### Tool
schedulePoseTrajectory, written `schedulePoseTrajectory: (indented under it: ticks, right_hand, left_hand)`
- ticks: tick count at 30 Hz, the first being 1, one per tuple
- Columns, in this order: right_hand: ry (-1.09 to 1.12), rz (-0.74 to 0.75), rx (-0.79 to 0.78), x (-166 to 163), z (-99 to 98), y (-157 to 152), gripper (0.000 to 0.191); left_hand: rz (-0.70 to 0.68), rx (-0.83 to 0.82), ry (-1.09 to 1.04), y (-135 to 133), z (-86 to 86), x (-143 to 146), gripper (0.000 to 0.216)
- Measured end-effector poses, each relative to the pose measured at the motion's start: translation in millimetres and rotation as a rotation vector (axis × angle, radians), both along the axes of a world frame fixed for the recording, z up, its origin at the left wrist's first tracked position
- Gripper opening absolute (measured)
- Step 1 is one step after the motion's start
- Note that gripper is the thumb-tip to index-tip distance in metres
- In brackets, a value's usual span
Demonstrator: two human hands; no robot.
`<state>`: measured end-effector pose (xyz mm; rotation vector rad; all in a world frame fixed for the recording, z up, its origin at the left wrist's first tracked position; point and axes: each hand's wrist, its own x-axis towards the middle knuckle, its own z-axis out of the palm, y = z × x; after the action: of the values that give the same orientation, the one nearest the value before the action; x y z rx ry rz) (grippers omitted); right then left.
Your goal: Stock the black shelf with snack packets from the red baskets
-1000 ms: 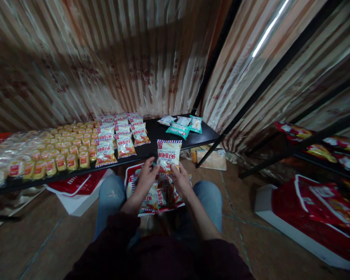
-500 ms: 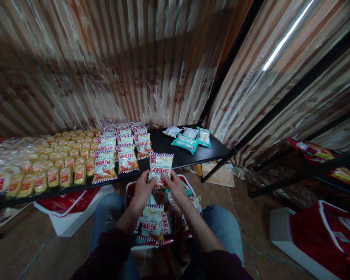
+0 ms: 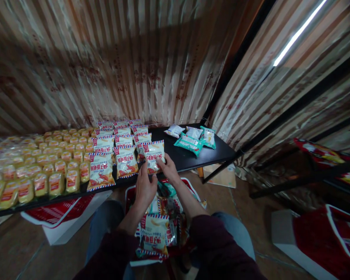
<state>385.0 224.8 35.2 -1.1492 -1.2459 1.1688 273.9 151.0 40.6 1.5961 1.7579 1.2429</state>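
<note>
A white snack bag (image 3: 155, 153) with red lettering and a striped edge stands upright at the front edge of the black shelf (image 3: 169, 151). My left hand (image 3: 145, 188) is closed at its lower left corner, and my right hand (image 3: 169, 169) grips its right side, thumb on the front. Left of it, matching snack bags (image 3: 125, 161) are lined up in rows, and the held bag overlaps one of them. Below my hands, between my knees, a red basket (image 3: 192, 186) holds more packets, among them another white snack bag (image 3: 154, 235).
Many small yellow packaged cakes (image 3: 56, 182) fill the shelf's left part. Green packets (image 3: 189, 144) lie loosely at its right end. A red and white basket (image 3: 58, 210) sits under the shelf, another basket (image 3: 312, 233) at right. A black metal post (image 3: 241, 62) rises behind.
Both hands have carried the snack bag forward and slightly left, from above the basket to the shelf's front edge beside the rows. The view has shifted slightly.
</note>
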Motion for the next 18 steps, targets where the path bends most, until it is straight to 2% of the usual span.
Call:
schedulePoseTrajectory:
  ticks: [7, 18]
  right_hand:
    - [-0.096, -0.083, 0.056, -3.0, -17.8, 13.3, 0.052]
    - [-0.202, -0.098, 0.097, -7.9, -14.3, 16.2, 0.052]
  left_hand:
    - [-0.009, 0.075, 0.084, 6.1, -9.1, -6.5, 0.046]
    - [0.004, 0.1, 0.14, 5.7, -16.5, -7.9, 0.047]
